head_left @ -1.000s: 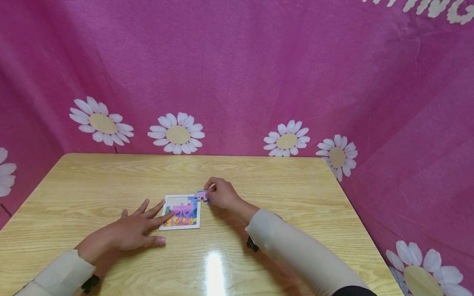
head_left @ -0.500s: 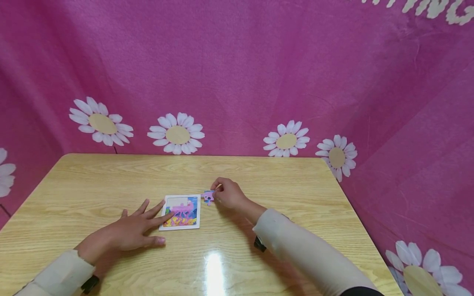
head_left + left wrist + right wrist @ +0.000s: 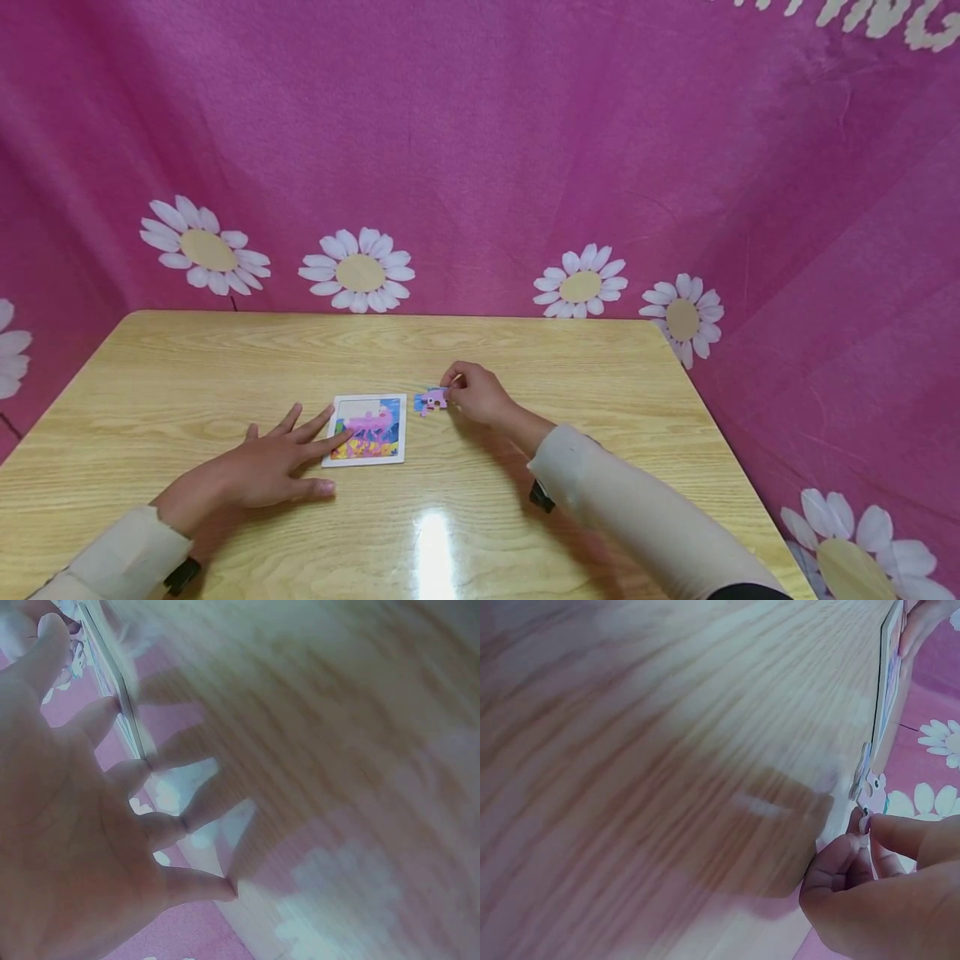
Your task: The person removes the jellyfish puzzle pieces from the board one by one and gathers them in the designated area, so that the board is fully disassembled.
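Note:
A square puzzle tray (image 3: 402, 429) with a white rim lies on the wooden table, showing a pink animal over yellow and red flowers. Bare backing shows at its upper left. My left hand (image 3: 266, 468) lies with fingers spread, the longer ones touching the tray's left side. In the left wrist view its fingers (image 3: 199, 885) are straight. Right of the tray, my right hand (image 3: 480, 396) pinches a pink-and-blue puzzle piece (image 3: 431, 401) with an eye on it. The piece (image 3: 871, 793) appears tilted off the table in the right wrist view; whether a second piece overlaps it I cannot tell.
The wooden table (image 3: 225, 358) reaches back to a pink curtain (image 3: 465, 167) printed with white daisies. A bright light reflection (image 3: 435, 550) falls near the front.
My right hand has moved right, away from the tray's upper right corner, carrying the puzzle piece, which has turned. The left hand and the tray stay where they were.

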The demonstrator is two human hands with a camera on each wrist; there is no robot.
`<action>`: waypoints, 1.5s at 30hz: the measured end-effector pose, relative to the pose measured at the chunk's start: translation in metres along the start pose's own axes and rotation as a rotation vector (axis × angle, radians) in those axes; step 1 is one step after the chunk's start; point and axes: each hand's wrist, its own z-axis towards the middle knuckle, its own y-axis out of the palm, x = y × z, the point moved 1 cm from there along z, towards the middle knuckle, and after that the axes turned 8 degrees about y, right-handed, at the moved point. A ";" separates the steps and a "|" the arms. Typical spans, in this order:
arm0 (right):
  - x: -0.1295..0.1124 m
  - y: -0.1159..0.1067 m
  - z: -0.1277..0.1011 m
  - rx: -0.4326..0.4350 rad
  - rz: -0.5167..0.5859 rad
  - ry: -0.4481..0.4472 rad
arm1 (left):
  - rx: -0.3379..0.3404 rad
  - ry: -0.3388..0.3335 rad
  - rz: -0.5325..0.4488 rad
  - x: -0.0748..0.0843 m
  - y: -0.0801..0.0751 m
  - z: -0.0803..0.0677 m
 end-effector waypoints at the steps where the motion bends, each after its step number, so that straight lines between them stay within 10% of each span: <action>1: 0.002 -0.001 0.000 0.001 -0.003 -0.001 | -0.001 -0.001 -0.001 0.000 0.000 0.000; 45: 0.026 -0.005 -0.005 0.089 -0.228 -0.128 | -0.009 -0.001 0.011 0.001 -0.001 0.000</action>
